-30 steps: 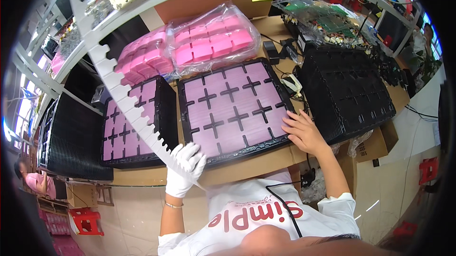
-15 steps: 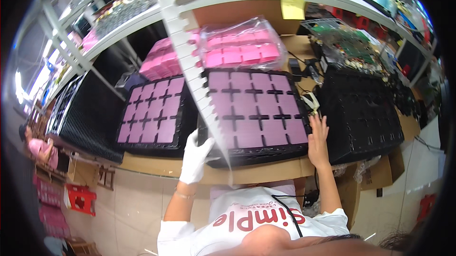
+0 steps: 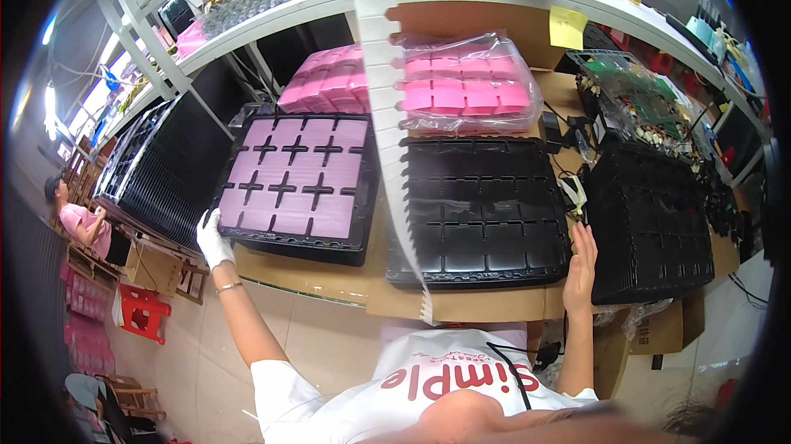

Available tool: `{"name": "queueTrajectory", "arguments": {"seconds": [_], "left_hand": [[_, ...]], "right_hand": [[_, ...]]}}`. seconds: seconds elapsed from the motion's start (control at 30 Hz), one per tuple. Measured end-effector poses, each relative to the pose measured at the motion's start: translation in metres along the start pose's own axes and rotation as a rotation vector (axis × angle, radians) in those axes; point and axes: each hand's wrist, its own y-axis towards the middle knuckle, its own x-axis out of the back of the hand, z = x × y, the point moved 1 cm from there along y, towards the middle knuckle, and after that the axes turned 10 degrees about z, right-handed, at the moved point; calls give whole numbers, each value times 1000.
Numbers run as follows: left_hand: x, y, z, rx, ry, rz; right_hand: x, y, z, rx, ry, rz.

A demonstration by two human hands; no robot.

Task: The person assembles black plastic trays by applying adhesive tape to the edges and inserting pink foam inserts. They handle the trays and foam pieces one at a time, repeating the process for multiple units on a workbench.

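My left hand (image 3: 214, 240), in a white glove, is at the front-left corner of a black tray (image 3: 362, 189) of lilac sheets (image 3: 297, 174); its fingers point upward along the tray's outer edge. This tray tops the stack on the left. A second black tray (image 3: 486, 238), its shallow compartments showing no sheets, lies in front of me. Beside its right edge my bare right hand (image 3: 582, 263) is open, fingers extended upward.
Pink packs in clear plastic (image 3: 470, 86) lie behind the trays. Black tray stacks (image 3: 651, 230) stand at right and far left. A white notched strip (image 3: 381, 57) hangs before the trays. Circuit boards (image 3: 647, 98) are back right. A person in pink (image 3: 82, 226) sits far left.
The lilac-filled tray in front of me has gone left onto the left stack, uncovering the black tray. My left hand moved left with it; my right hand stays by the right edge.
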Motion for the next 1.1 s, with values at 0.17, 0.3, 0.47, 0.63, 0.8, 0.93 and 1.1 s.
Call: {"name": "queueTrajectory", "arguments": {"seconds": [0.17, 0.3, 0.47, 0.63, 0.8, 0.93, 1.1], "left_hand": [[18, 23, 19, 74, 699, -153], [-91, -47, -27, -788, 1435, -43], [-202, -156, -29, -611, 1119, 1146], [-179, -153, -12, -634, 1295, 1100], [-185, -159, -13, -730, 1270, 994], [-206, -193, -11, -372, 714, 1142], [-230, -267, 3, -489, 808, 1378]], "right_hand": [[-7, 8, 7, 12, -4, 30], [-7, 14, 25, 26, -39, 16], [-18, 30, 46, 106, 23, 57], [-18, 23, 49, 132, 75, 84], [-16, 25, 51, 167, 134, 70], [-32, 33, 69, 195, 281, 107], [-80, 34, 106, 170, 512, 290]]}}
